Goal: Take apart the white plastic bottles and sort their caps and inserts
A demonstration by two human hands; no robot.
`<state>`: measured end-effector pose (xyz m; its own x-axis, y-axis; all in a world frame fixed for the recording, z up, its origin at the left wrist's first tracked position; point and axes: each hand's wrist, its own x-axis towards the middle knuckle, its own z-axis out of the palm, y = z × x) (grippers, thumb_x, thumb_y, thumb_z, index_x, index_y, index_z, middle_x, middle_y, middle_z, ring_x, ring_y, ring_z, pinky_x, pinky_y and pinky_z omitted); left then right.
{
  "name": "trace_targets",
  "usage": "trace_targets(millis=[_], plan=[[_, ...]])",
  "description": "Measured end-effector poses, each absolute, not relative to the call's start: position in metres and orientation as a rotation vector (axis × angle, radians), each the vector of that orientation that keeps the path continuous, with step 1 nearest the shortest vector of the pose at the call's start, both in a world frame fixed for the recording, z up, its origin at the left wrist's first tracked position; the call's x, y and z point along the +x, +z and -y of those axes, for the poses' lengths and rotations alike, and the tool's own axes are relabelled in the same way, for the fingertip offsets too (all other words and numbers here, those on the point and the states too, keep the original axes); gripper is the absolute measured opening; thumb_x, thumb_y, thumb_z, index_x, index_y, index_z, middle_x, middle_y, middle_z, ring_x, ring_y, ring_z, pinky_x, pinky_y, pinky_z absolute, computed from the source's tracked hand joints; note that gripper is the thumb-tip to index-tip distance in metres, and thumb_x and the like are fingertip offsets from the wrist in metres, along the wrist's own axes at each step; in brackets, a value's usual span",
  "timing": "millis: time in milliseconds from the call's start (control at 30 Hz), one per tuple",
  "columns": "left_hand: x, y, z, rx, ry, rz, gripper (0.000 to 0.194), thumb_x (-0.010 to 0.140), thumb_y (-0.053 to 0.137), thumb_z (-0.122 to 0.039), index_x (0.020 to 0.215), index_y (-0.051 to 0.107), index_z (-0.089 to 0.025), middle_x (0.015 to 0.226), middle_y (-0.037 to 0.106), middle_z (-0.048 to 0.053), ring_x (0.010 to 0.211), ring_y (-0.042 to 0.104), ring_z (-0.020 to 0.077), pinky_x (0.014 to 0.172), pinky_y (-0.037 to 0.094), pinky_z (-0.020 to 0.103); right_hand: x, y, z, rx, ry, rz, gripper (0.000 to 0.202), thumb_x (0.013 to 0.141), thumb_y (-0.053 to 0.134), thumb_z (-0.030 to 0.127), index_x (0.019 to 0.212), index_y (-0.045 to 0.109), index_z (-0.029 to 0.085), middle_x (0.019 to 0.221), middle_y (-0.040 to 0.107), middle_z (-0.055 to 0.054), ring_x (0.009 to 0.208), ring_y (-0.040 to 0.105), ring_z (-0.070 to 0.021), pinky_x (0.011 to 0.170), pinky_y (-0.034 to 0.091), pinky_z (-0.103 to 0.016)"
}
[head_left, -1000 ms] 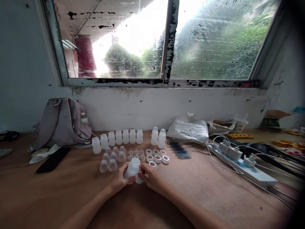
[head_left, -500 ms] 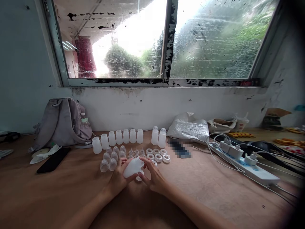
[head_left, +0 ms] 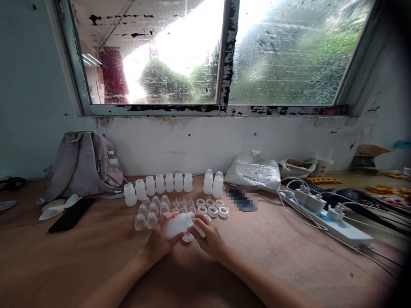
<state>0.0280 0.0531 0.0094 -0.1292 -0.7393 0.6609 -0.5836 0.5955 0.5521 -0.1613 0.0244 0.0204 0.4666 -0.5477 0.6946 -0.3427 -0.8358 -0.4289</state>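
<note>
A frosted white bottle [head_left: 176, 225] lies tilted between my hands, its neck toward the right. My left hand [head_left: 159, 233] is wrapped round its body. At the neck, my right hand [head_left: 205, 233] has its fingers closed on a white ring, partly hidden by the fingers. Below the neck a clear nipple piece [head_left: 188, 237] rests on the table. Beyond my hands are several white rings [head_left: 212, 211], clear nipples [head_left: 183, 204] and clear domed caps [head_left: 152, 220]. Several open bottles [head_left: 159, 183] stand in a row behind them, and two capped bottles [head_left: 218, 185] stand to the right.
On the left are a grey backpack [head_left: 81, 164] and a black phone [head_left: 72, 215]. A silver bag [head_left: 253, 171] lies by the wall. A white power strip [head_left: 340, 229] with plugs and cables spans the right side.
The bottle has turned to a flatter tilt, its neck now further right. My right hand's fingers have closed in round the neck.
</note>
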Motion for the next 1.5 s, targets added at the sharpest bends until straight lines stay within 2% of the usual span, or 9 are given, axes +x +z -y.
trace_targets(millis=[233,367,433,600,700,867,1000,1333,1500], plan=[[0.027,0.013,-0.056,1.121,-0.214,1.860,0.046,0.075,0.055,-0.035,0.116,0.039,-0.024,0.114,0.048,0.006,0.108,0.045,0.0230,0.093,0.036,0.037,-0.162,0.024,-0.023,-2.438,-1.380,-0.798,0.010,0.081,0.046,0.025,0.087,0.053,0.020,0.096,0.053,-0.008,0.081,0.055,-0.0163,0.069,0.046,-0.028],[0.025,0.009,-0.055,1.196,-0.189,1.902,0.066,0.076,0.053,-0.037,0.130,0.018,-0.023,0.132,0.030,0.010,0.123,0.027,0.0260,0.100,0.027,0.043,-0.172,0.030,-0.005,-2.307,-1.531,-0.980,0.012,0.081,0.047,0.029,0.085,0.053,0.020,0.100,0.052,-0.009,0.078,0.056,-0.0163,0.064,0.048,-0.028],[0.024,0.006,-0.055,1.204,-0.197,1.956,0.068,0.076,0.053,-0.037,0.131,0.015,-0.023,0.133,0.028,0.010,0.124,0.025,0.0264,0.101,0.026,0.045,-0.180,0.037,0.014,-2.290,-1.621,-1.082,0.013,0.082,0.046,0.030,0.085,0.053,0.019,0.099,0.053,-0.008,0.080,0.056,-0.0169,0.066,0.047,-0.028],[0.022,0.006,-0.058,1.119,-0.279,2.135,0.050,0.078,0.050,-0.032,0.124,0.032,-0.024,0.122,0.043,0.009,0.115,0.037,0.0244,0.098,0.031,0.043,-0.183,0.064,0.076,-2.409,-1.497,-1.352,0.019,0.084,0.042,0.031,0.091,0.053,0.017,0.100,0.051,-0.008,0.062,0.054,-0.0108,0.060,0.043,-0.025],[0.022,0.010,-0.061,1.105,-0.322,2.182,0.047,0.077,0.050,-0.030,0.122,0.036,-0.023,0.119,0.046,0.008,0.111,0.040,0.0242,0.095,0.033,0.042,-0.171,0.076,0.108,-2.497,-1.242,-1.660,0.020,0.084,0.043,0.028,0.096,0.054,0.016,0.101,0.052,-0.009,0.068,0.054,-0.0117,0.064,0.039,-0.025],[0.022,0.013,-0.062,1.115,-0.307,2.211,0.040,0.077,0.050,-0.027,0.116,0.044,-0.022,0.114,0.050,0.008,0.108,0.042,0.0241,0.094,0.034,0.041,-0.152,0.076,0.139,-2.507,-1.097,-1.729,0.021,0.084,0.045,0.025,0.092,0.057,0.009,0.087,0.055,-0.007,0.071,0.053,-0.0106,0.062,0.035,-0.022],[0.022,0.013,-0.062,1.119,-0.284,2.215,0.039,0.077,0.050,-0.027,0.116,0.044,-0.022,0.113,0.051,0.008,0.107,0.043,0.0236,0.093,0.035,0.040,-0.145,0.067,0.150,-2.501,-1.047,-1.768,0.018,0.082,0.048,0.023,0.084,0.057,0.008,0.078,0.056,-0.007,0.065,0.053,-0.0093,0.056,0.032,-0.020],[0.021,0.011,-0.062,1.138,-0.268,2.213,0.038,0.078,0.049,-0.030,0.115,0.045,-0.022,0.109,0.052,0.008,0.103,0.046,0.0231,0.090,0.037,0.039,-0.143,0.061,0.156,-2.453,-1.071,-1.782,0.027,0.084,0.044,0.027,0.086,0.055,0.002,0.074,0.053,-0.006,0.062,0.051,-0.0068,0.054,0.030,-0.020],[0.021,0.013,-0.063,1.148,-0.269,2.225,0.037,0.078,0.048,-0.029,0.115,0.044,-0.022,0.109,0.052,0.007,0.101,0.046,0.0228,0.088,0.037,0.038,-0.139,0.070,0.146,-2.448,-1.138,-1.756,0.028,0.083,0.046,0.029,0.092,0.052,0.004,0.084,0.053,-0.009,0.066,0.053,-0.0092,0.056,0.033,-0.020]])
